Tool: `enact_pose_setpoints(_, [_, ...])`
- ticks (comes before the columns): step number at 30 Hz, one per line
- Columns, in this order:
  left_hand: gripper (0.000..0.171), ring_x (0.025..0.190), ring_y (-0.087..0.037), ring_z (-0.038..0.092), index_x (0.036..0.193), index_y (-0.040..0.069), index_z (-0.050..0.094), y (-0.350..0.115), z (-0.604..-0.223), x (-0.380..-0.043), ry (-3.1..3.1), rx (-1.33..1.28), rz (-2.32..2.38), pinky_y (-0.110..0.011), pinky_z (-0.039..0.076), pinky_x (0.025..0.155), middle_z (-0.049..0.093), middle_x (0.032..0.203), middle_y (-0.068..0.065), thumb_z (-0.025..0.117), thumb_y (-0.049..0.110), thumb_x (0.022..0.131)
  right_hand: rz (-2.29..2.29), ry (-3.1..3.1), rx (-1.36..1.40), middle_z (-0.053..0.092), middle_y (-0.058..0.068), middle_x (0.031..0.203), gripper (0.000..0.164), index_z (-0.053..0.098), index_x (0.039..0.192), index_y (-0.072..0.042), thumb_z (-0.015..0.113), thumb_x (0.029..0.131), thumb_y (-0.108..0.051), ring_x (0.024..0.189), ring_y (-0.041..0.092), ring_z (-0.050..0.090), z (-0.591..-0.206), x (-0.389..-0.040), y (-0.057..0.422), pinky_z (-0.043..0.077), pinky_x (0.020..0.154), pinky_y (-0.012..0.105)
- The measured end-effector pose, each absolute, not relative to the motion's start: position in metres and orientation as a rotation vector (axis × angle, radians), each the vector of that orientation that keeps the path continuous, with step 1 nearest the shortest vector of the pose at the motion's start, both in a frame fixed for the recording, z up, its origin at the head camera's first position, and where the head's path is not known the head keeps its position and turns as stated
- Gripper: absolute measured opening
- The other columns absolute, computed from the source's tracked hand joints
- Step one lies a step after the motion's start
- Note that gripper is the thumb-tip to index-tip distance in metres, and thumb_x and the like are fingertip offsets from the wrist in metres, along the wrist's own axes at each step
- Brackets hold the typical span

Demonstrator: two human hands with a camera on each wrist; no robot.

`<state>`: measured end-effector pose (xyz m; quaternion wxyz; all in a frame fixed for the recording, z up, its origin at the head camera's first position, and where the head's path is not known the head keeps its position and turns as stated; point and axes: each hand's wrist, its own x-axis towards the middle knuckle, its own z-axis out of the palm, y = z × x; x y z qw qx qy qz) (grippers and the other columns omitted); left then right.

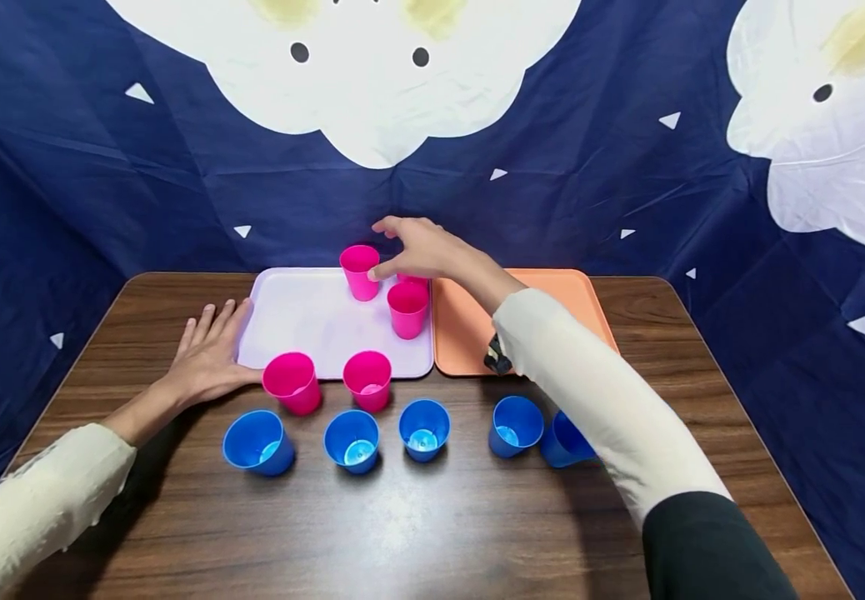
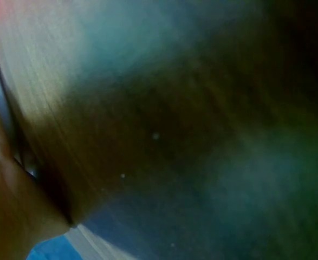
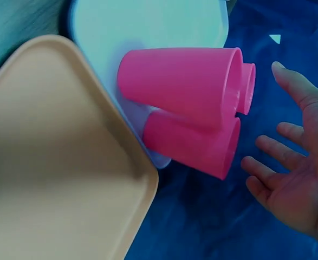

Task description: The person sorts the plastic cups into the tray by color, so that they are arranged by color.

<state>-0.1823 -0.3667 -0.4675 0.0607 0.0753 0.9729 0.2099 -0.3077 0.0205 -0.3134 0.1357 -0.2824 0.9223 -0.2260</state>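
Over the back right of the lavender tray [image 1: 305, 321] my right hand [image 1: 423, 247] hovers with spread fingers, nothing held. Three pink cups are on that tray: a back one [image 1: 361, 279] by the thumb, one [image 1: 408, 315] in front, and a third partly hidden by the hand. In the right wrist view, the right hand [image 3: 299, 162] is apart from the pink cups [image 3: 175, 81]. My left hand [image 1: 207, 362] rests with fingers spread at the tray's left edge. Its thumb tip reaches a pink cup [image 1: 293, 387]; whether they touch I cannot tell.
Another pink cup [image 1: 367, 387] stands at the tray's front edge. Several blue cups [image 1: 352, 446] form a row nearer me, the rightmost [image 1: 563, 442] partly behind the right sleeve. An orange tray [image 1: 560, 308] adjoins the lavender one. A dark blue cloth [image 1: 177, 167] hangs behind the table.
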Motion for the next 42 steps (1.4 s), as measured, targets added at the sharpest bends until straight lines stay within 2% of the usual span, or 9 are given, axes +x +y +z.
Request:
enact_pose_setpoints(4, [0.146,0.172,-0.061,-0.010,0.183,0.015,0.001,-0.365,-0.463,-0.182,2.940,0.228,0.630,-0.075,-0.016,0.137,0.003,0.185,-0.037,0.086,0.074,0.081,-0.691,2.697,-0.876,0.057,0.015,0.170,0.085,0.051,0.169,-0.014,0.084,0.098,-0.049,0.161,0.034,0.051,-0.307,-0.298,0.038,0.044,0.132,0.054])
enact_pose_setpoints(13, [0.148,0.172,-0.062,-0.009,0.182,0.014,0.001,-0.363,-0.458,-0.180,2.936,0.210,0.611,-0.075,-0.015,0.137,0.003,0.185,-0.037,0.087,0.076,0.080,-0.664,2.705,-0.888,0.057,0.014,0.171,0.088,0.050,0.169,-0.014,0.084,0.097,-0.051,0.163,0.034,0.047,-0.294,-0.277,0.071,0.039,0.135,0.058])
enact_pose_setpoints(18, [0.148,0.171,-0.064,-0.009,0.182,0.011,-0.002,-0.360,-0.453,-0.180,2.919,0.203,0.554,-0.077,-0.012,0.136,0.002,0.184,-0.039,0.086,0.075,0.082,-0.709,2.662,-0.877,0.058,0.013,0.169,0.088,0.050,0.170,-0.015,0.083,0.096,-0.051,0.160,0.030,0.053,-0.295,-0.263,0.093,0.047,0.131,0.054])
enact_pose_setpoints(23, [0.148,0.171,-0.063,-0.008,0.182,0.013,0.000,-0.361,-0.458,-0.181,2.934,0.213,0.591,-0.077,-0.013,0.136,0.004,0.184,-0.038,0.088,0.073,0.080,-0.749,2.637,-0.839,0.062,0.012,0.166,0.086,0.053,0.167,-0.016,0.085,0.095,-0.050,0.157,0.032,0.057,-0.299,-0.246,0.114,0.052,0.126,0.057])
enact_pose_setpoints(26, [0.148,0.172,-0.062,-0.008,0.182,0.012,0.001,-0.364,-0.464,-0.182,2.944,0.219,0.621,-0.076,-0.013,0.137,0.004,0.185,-0.037,0.088,0.074,0.079,-0.759,2.627,-0.817,0.064,0.010,0.163,0.084,0.056,0.166,-0.018,0.087,0.095,-0.050,0.155,0.031,0.058,-0.300,-0.235,0.124,0.054,0.124,0.058])
enact_pose_setpoints(32, [0.152,0.173,-0.059,-0.009,0.180,0.001,0.003,-0.366,-0.465,-0.182,2.938,0.202,0.625,-0.074,-0.015,0.137,0.003,0.186,-0.034,0.087,0.076,0.079,-0.720,2.593,-0.844,0.067,0.013,0.160,0.079,0.060,0.160,-0.012,0.088,0.096,-0.048,0.152,0.035,0.061,-0.302,-0.219,0.138,0.051,0.126,0.060])
enact_pose_setpoints(37, [0.148,0.173,-0.059,-0.009,0.180,0.001,0.006,-0.365,-0.462,-0.181,2.934,0.210,0.623,-0.074,-0.015,0.137,0.003,0.186,-0.034,0.087,0.074,0.080,-0.680,2.555,-0.825,0.070,0.012,0.157,0.082,0.057,0.163,-0.012,0.087,0.097,-0.050,0.150,0.034,0.063,-0.307,-0.206,0.146,0.051,0.126,0.060])
enact_pose_setpoints(42, [0.146,0.171,-0.063,-0.011,0.180,0.000,0.002,-0.361,-0.453,-0.179,2.911,0.192,0.548,-0.077,-0.014,0.136,0.000,0.185,-0.036,0.084,0.075,0.084,-0.696,2.523,-0.810,0.072,0.014,0.155,0.081,0.057,0.163,-0.012,0.088,0.097,-0.047,0.148,0.035,0.066,-0.310,-0.193,0.148,0.054,0.123,0.058])
